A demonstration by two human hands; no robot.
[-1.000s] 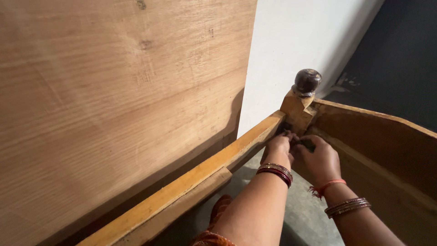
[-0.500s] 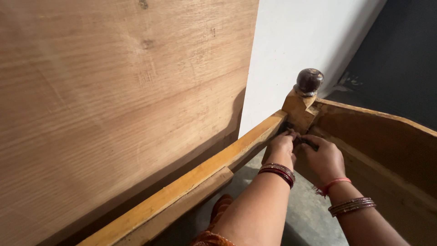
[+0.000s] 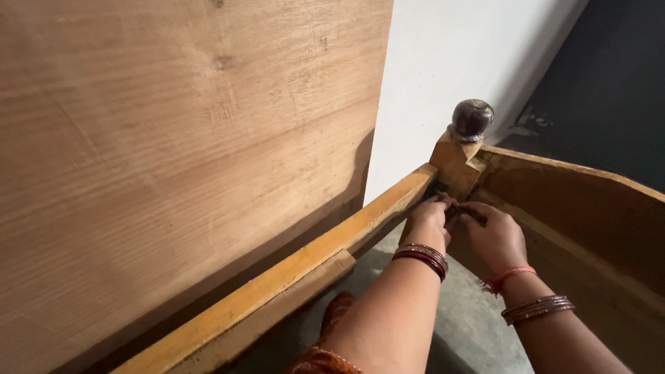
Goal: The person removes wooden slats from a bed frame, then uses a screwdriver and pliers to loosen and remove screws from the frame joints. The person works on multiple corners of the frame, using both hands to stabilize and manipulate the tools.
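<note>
Where 2 rails meet, dark fitting between left hand, right hand.

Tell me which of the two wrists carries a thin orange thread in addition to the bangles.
The right wrist: an orange thread is tied above its bangles. The left wrist wears only dark red and gold bangles.

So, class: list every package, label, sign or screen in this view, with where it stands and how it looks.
None in view: only bare wood and wall.
Plywood board: left, leaning, plain tan.
Wooden frame rail: yellowish, running to a corner post with a dark round knob.
Both hands are at that corner.
</note>
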